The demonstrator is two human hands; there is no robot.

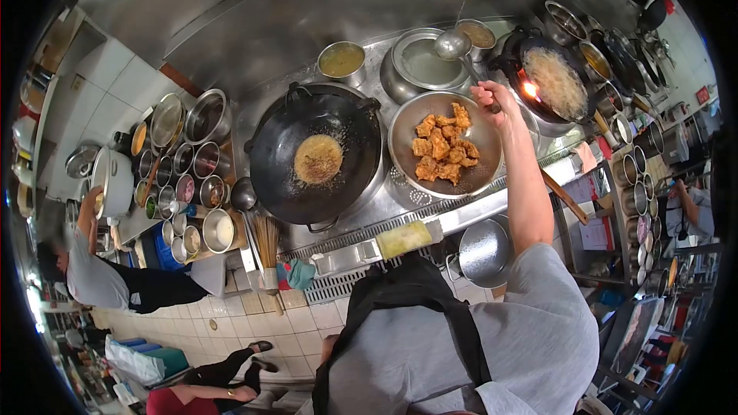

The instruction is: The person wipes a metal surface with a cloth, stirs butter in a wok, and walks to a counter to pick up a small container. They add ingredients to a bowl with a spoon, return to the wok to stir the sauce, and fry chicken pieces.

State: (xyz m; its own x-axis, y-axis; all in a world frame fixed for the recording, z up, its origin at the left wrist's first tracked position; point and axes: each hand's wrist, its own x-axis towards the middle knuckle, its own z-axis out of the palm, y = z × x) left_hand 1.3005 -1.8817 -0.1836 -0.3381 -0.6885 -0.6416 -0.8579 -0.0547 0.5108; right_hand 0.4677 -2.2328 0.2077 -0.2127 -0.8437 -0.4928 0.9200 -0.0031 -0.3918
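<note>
Your right hand (486, 95) was closed around the ladle (453, 44), its bowl raised over the lidded pot (419, 65). Fried pieces (444, 143) already sat drained in the strainer (403, 155); a patty (318, 159) still cooked in the wok (277, 177). I couldn't see your left hand.

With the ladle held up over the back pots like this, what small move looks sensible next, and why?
Probably swing the ladle down toward the black wok. The right hand grips the handle with the bowl raised above the lidded pot; whether it is loaded I cannot tell. The wok holds only a small golden patch, and the fried pieces wait in the strainer beside it.
</note>
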